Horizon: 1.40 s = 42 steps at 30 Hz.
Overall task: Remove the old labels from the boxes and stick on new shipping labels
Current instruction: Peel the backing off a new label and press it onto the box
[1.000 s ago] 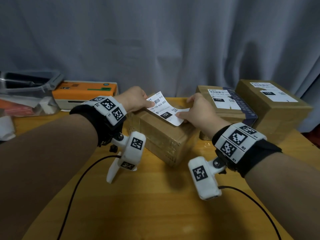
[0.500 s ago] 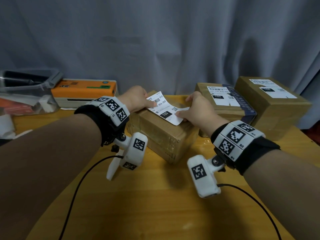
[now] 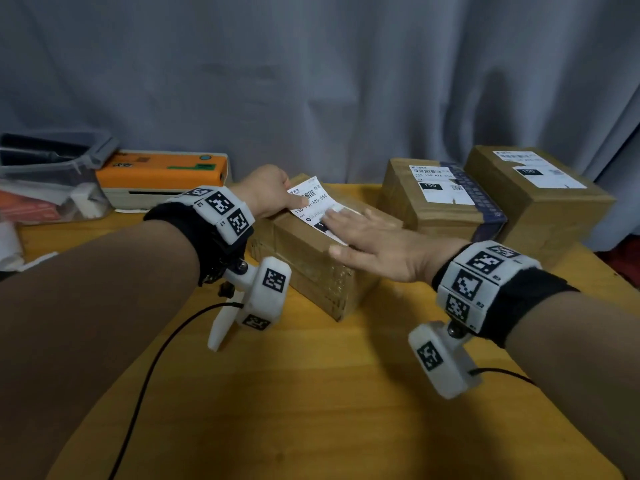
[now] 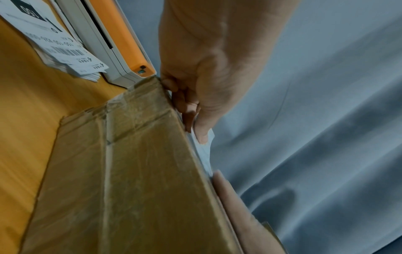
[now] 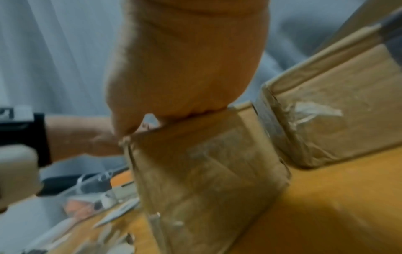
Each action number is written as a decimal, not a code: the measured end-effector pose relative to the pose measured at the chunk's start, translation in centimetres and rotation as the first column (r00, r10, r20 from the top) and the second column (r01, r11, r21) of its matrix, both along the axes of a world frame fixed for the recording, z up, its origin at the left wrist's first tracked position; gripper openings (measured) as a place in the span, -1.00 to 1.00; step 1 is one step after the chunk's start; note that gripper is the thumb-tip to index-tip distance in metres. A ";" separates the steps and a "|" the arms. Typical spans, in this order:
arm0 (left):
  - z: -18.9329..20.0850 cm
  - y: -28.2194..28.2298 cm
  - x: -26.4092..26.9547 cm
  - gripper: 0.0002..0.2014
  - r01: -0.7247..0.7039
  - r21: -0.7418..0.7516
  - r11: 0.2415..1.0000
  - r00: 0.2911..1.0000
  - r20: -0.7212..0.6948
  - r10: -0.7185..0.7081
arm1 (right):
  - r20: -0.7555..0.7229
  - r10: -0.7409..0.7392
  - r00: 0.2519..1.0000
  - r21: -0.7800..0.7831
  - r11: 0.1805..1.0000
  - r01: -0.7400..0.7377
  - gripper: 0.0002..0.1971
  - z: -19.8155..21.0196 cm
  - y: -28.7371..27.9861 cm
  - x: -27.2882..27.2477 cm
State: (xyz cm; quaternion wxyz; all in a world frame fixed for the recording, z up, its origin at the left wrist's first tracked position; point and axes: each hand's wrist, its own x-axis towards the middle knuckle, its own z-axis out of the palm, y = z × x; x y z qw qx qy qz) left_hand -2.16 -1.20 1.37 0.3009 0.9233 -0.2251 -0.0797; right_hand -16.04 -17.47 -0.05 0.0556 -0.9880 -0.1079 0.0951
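A taped cardboard box (image 3: 311, 271) sits mid-table, turned at an angle. A white shipping label (image 3: 311, 197) lies on its top. My left hand (image 3: 273, 192) pinches the label's far left end, thumb on top. The left wrist view shows that hand (image 4: 206, 77) with the white label (image 4: 203, 149) between thumb and curled fingers at the box (image 4: 130, 171) edge. My right hand (image 3: 367, 237) lies flat, fingers straight, pressing the label's right part onto the box top. In the right wrist view its palm (image 5: 185, 60) rests on the box (image 5: 206, 171).
Two more labelled boxes (image 3: 440, 206) (image 3: 533, 199) stand at the back right. An orange label printer (image 3: 162, 171) and a clear bin (image 3: 52, 174) of scraps sit at the back left. A stack of printed labels (image 4: 54, 39) lies before the printer. The wooden table (image 3: 311, 393) spreads in front.
My right hand let go of the label's right end, opened flat and came down on it. The label now lies on the box top. The left hand kept its pinch.
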 end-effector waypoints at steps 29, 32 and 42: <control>0.9 -1.5 -4.1 -0.38 0.252 0.331 0.909 0.747 0.531 -0.400 | 0.250 -0.325 0.912 0.503 0.848 0.165 -0.68 -1.6 -0.6 1.7; -0.1 -2.0 -6.8 -0.34 0.625 0.307 0.717 0.760 -0.033 -0.649 | 0.210 -0.366 0.907 0.659 0.738 0.145 -0.67 -1.8 -1.3 1.3; -0.7 1.3 -2.5 -0.38 0.456 0.554 0.696 0.865 -0.093 -0.493 | 0.060 -0.403 0.913 0.574 0.763 0.299 -0.17 -1.0 -1.6 1.5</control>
